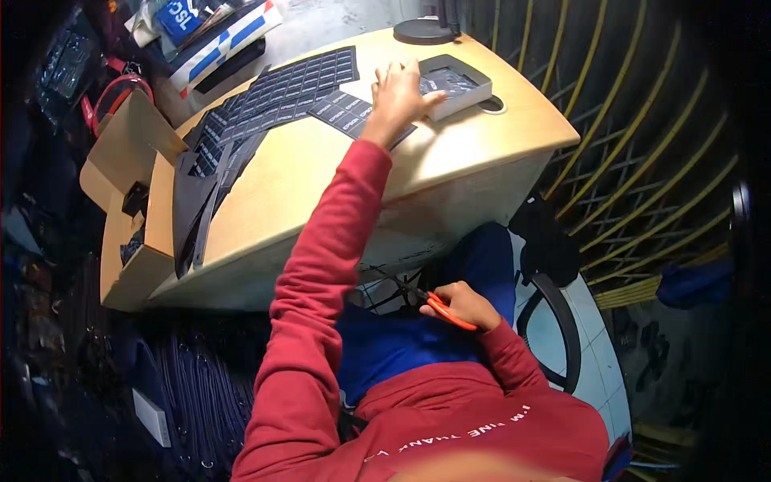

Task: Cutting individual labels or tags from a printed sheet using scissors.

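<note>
My left hand (399, 95) reaches over the table with its fingers spread, holding nothing that I can see. It is beside the left edge of a shallow open box (455, 103) with dark pieces inside; whether it touches the box I cannot tell. Under my left wrist lies a black printed sheet (341, 112) marked off in rectangles. Low over my lap, my right hand (466, 306) is closed on scissors (450, 311) with orange handles. Their dark blades point up and left, toward the table's side.
More black printed sheets (281, 92) and dark strips (193, 201) cover the table's (269, 193) left part. An open cardboard box (165, 205) stands against its left end. A round dark base (424, 31) sits at the back. A folding metal gate (634, 128) rises at right.
</note>
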Demonstrator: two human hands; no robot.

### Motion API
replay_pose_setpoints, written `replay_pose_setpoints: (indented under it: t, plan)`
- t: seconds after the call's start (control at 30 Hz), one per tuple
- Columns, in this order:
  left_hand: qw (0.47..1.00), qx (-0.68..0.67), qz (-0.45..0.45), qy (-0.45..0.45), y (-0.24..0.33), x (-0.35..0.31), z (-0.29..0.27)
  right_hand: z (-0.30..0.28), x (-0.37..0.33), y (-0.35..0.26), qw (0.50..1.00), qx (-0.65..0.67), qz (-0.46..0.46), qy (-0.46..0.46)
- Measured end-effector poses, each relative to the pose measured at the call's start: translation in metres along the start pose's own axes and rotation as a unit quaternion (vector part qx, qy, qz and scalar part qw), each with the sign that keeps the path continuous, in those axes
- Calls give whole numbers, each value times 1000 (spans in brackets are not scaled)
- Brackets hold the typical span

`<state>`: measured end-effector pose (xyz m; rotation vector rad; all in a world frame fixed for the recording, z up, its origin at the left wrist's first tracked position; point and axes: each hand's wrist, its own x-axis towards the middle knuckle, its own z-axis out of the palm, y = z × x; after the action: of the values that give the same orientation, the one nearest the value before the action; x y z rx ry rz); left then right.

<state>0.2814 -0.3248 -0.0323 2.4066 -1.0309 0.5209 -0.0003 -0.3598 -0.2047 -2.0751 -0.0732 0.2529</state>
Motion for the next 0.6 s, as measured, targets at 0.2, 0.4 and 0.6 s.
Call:
replay_pose_setpoints:
  t: [0.2, 0.4, 0.6]
  plan:
    - [993, 54, 45, -99, -22, -90, -15, -6, -6, 17, 995, 77, 37, 54]
    - [991, 13, 87, -98, -15, -151, -56, -19, -6, 15, 974, 218, 14, 51]
    - [990, -44, 35, -127, -12, -142, -69, -23, -1, 15, 970, 238, 7, 46]
